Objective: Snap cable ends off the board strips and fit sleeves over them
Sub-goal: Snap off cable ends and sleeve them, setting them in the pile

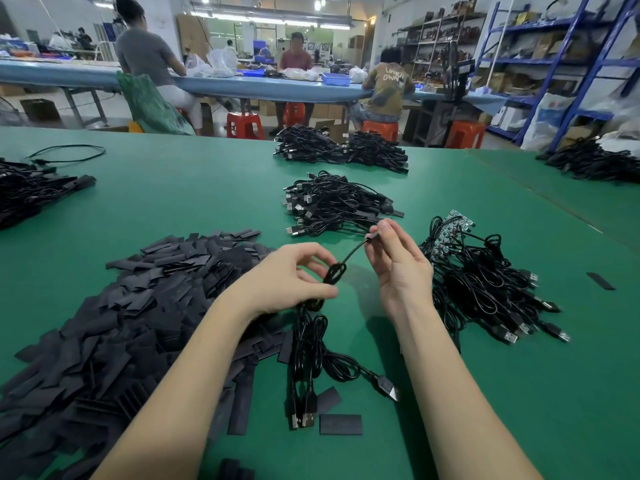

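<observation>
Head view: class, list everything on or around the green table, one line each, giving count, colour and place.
Table: one, green, fills the foreground.
Sleeves: large pile, black, flat, left of the hands.
Held cable: one, black, stretched between both hands.
Bundled cables: a few, black, hanging below the left hand.
Board-strip cables: one heap, black, right of the hands.
Cable piles: several, black, centre, far edge and both sides.
Stools: several, orange, beyond the table.
Workers: three, seated at the far blue bench.
Shelves: blue, far right.
Left hand: grips the cable.
Right hand: pinches the cable end.
</observation>
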The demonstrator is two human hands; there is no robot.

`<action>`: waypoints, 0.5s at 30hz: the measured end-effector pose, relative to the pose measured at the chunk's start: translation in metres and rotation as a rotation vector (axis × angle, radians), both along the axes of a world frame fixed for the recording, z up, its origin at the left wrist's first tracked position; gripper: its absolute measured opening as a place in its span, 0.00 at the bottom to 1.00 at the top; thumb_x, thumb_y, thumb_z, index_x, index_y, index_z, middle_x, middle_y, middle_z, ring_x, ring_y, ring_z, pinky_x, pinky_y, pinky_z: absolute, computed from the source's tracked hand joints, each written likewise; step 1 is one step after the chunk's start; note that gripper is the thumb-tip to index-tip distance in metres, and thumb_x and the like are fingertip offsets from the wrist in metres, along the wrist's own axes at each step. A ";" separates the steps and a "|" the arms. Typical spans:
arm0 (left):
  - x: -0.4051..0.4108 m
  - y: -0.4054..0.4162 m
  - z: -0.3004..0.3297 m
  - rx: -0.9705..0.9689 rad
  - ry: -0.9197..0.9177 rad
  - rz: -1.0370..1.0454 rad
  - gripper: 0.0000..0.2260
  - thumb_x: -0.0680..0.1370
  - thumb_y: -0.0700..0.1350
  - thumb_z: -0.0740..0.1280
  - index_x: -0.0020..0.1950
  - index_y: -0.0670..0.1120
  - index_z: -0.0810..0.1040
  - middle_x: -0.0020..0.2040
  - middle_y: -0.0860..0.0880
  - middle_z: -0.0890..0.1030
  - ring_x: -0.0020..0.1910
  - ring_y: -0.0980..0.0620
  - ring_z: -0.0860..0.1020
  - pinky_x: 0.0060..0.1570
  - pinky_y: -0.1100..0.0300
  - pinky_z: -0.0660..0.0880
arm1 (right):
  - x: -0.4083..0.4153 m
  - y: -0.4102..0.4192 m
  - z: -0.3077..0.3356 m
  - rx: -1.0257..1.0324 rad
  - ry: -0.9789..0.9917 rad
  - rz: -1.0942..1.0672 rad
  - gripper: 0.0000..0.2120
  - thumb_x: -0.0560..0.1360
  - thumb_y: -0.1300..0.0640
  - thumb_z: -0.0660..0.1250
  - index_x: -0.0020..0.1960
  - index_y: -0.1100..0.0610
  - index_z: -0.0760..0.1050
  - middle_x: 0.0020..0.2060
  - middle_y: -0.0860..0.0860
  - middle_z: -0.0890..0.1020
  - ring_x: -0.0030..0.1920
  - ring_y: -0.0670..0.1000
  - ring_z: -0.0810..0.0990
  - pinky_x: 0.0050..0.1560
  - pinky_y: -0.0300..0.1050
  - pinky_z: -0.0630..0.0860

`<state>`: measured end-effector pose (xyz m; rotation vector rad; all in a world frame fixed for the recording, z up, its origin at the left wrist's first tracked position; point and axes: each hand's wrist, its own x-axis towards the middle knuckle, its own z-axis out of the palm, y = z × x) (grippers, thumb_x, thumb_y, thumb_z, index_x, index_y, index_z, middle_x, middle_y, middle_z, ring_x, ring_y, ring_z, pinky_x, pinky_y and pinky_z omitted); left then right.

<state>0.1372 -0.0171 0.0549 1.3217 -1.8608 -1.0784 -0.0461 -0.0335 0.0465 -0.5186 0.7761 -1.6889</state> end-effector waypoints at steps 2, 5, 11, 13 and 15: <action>-0.002 0.000 0.000 -0.065 -0.004 0.060 0.13 0.71 0.46 0.79 0.52 0.57 0.81 0.50 0.53 0.83 0.40 0.56 0.84 0.52 0.58 0.80 | -0.003 -0.002 -0.002 0.004 -0.013 -0.049 0.07 0.74 0.64 0.75 0.52 0.60 0.82 0.39 0.54 0.86 0.38 0.47 0.85 0.42 0.39 0.83; -0.007 -0.006 0.004 -0.170 0.024 0.148 0.12 0.72 0.45 0.78 0.50 0.56 0.81 0.47 0.55 0.84 0.40 0.58 0.83 0.49 0.61 0.80 | -0.005 -0.007 -0.003 0.042 -0.028 -0.131 0.07 0.77 0.59 0.73 0.55 0.58 0.81 0.43 0.56 0.86 0.41 0.50 0.85 0.41 0.39 0.83; -0.025 -0.062 0.028 -0.466 -0.130 0.190 0.13 0.72 0.39 0.76 0.49 0.48 0.75 0.44 0.52 0.83 0.38 0.56 0.79 0.44 0.67 0.76 | -0.007 -0.010 -0.008 0.176 0.063 -0.176 0.09 0.83 0.57 0.64 0.62 0.58 0.70 0.50 0.58 0.82 0.38 0.53 0.87 0.40 0.42 0.83; -0.034 -0.086 0.031 -0.539 -0.259 0.161 0.11 0.73 0.38 0.75 0.48 0.46 0.74 0.45 0.50 0.82 0.43 0.50 0.80 0.49 0.58 0.77 | -0.006 -0.011 -0.008 0.181 0.107 -0.171 0.10 0.83 0.58 0.63 0.62 0.58 0.69 0.49 0.56 0.82 0.37 0.51 0.86 0.37 0.41 0.82; -0.041 -0.107 0.026 -0.564 -0.396 0.138 0.08 0.73 0.37 0.73 0.47 0.45 0.75 0.45 0.49 0.81 0.47 0.45 0.79 0.52 0.52 0.76 | -0.005 -0.011 -0.008 0.192 0.126 -0.139 0.09 0.83 0.58 0.62 0.62 0.58 0.69 0.49 0.56 0.82 0.37 0.52 0.85 0.37 0.41 0.82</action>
